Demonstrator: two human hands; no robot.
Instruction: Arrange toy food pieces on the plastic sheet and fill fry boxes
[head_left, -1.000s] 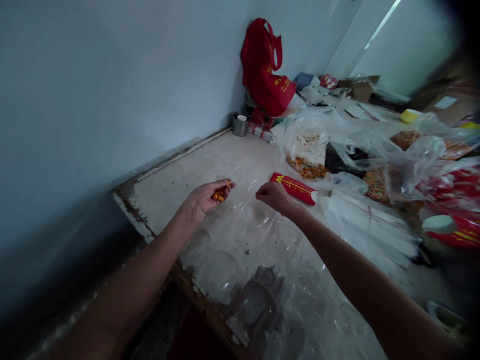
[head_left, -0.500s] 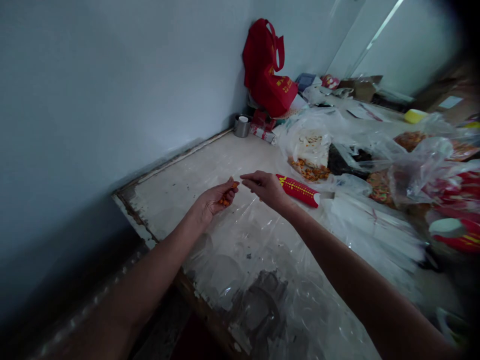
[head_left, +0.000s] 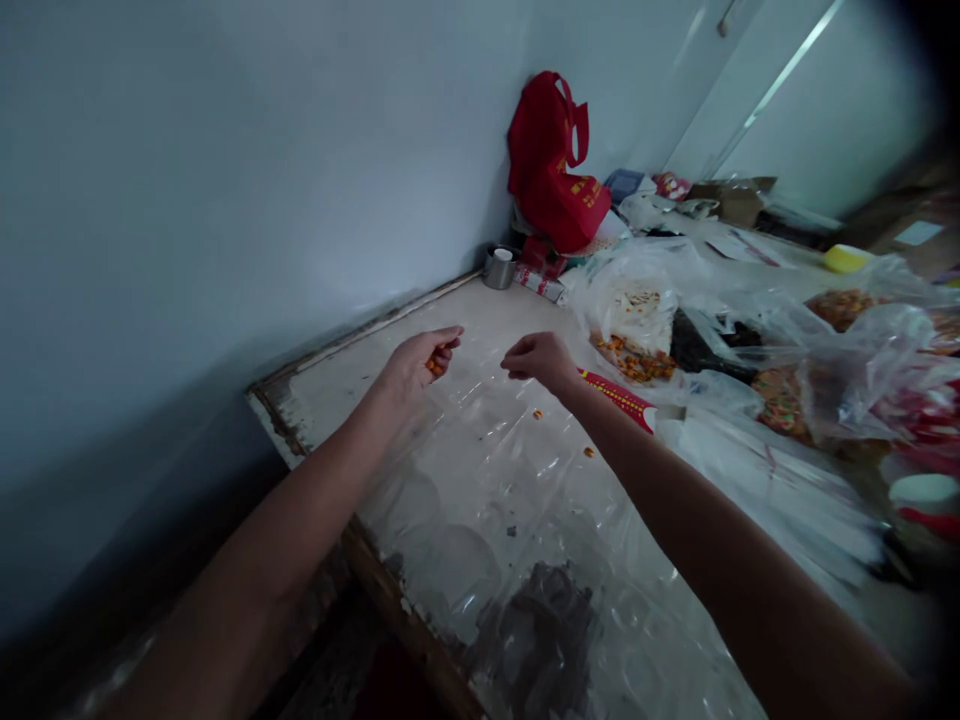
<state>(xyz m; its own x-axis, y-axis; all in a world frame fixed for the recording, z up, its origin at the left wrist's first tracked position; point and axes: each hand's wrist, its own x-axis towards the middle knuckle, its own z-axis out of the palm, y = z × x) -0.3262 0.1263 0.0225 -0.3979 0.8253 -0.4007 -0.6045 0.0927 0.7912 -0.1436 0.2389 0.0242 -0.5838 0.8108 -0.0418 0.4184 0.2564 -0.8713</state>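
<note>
Small orange pieces [head_left: 436,369] show in the curled fingers of my left hand [head_left: 417,361], over the plastic-covered table [head_left: 450,480]. Across a short gap, my right hand [head_left: 540,358] is closed in a pinch; anything between its fingertips is too small to make out. Two loose orange pieces lie on the table near my right forearm, a nearer piece [head_left: 589,452] and a farther piece [head_left: 538,414]. Partly behind that forearm lies a red sleeve with yellow print [head_left: 619,400]. Beyond it, a clear plastic bag [head_left: 679,262] holds many similar orange pieces [head_left: 636,360].
A metal cup [head_left: 499,270] stands by the wall, near a red cloth bag [head_left: 551,170]. On the right are flat white plastic bags [head_left: 757,470], more filled bags [head_left: 840,308] and a yellow object [head_left: 847,259]. The table's worn edge [head_left: 405,615] runs along the near left.
My hands have moved apart, the left one drawing back to the left. Two loose orange pieces now show on the table by my right forearm. The whole view has shifted slightly.
</note>
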